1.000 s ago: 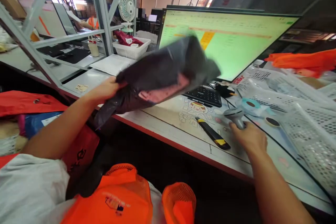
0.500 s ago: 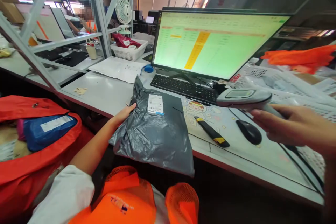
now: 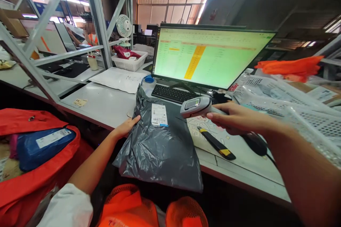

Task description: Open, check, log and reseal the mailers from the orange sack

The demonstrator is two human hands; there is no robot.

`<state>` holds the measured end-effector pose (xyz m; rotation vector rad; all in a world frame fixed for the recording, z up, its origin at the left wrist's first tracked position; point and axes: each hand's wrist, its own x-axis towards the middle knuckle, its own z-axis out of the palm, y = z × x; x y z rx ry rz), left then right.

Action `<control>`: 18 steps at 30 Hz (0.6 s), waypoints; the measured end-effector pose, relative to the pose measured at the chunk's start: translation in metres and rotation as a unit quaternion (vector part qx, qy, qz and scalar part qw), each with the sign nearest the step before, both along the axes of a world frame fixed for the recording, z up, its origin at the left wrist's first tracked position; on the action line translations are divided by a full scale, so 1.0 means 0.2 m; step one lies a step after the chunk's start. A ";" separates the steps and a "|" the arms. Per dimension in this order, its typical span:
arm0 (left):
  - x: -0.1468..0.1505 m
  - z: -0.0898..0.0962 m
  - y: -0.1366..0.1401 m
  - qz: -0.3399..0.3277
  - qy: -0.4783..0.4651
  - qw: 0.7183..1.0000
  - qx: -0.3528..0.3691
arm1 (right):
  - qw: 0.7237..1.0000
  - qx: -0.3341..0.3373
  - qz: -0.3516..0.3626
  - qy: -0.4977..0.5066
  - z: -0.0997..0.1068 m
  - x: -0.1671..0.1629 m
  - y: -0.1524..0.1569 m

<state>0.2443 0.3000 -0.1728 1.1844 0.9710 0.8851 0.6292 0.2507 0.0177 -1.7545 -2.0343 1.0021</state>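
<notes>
A dark grey plastic mailing bag [image 3: 162, 152] lies partly on the desk and hangs over its front edge. Its white shipping label [image 3: 159, 115] faces up. My left hand [image 3: 128, 126] is closed on the bag's left edge, thumb on top. In my right hand [image 3: 234, 117] is a grey handheld barcode scanner [image 3: 195, 106], gripped by its handle and held above the desk, its head just right of the label and apart from it. Below the scanner a black and yellow utility knife [image 3: 216, 142] rests on the desk mat, with a black mouse [image 3: 254, 144] partly behind my right wrist.
A monitor [image 3: 210, 58] and keyboard [image 3: 172, 94] stand behind the bag. White perforated baskets [image 3: 301, 113] fill the right side. At left are a red bag [image 3: 58, 159] holding a blue parcel [image 3: 45, 147] and a metal frame [image 3: 102, 25]. Another person [image 3: 90, 33] sits beyond.
My right hand has brought the scanner leftward from over the mouse to near the label. My left hand still grips the bag. The view has tilted slightly upward.
</notes>
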 end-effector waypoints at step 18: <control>-0.01 -0.05 0.10 0.071 0.092 0.985 0.129 | 0.861 0.214 -0.315 -0.337 -0.77 0.55 0.12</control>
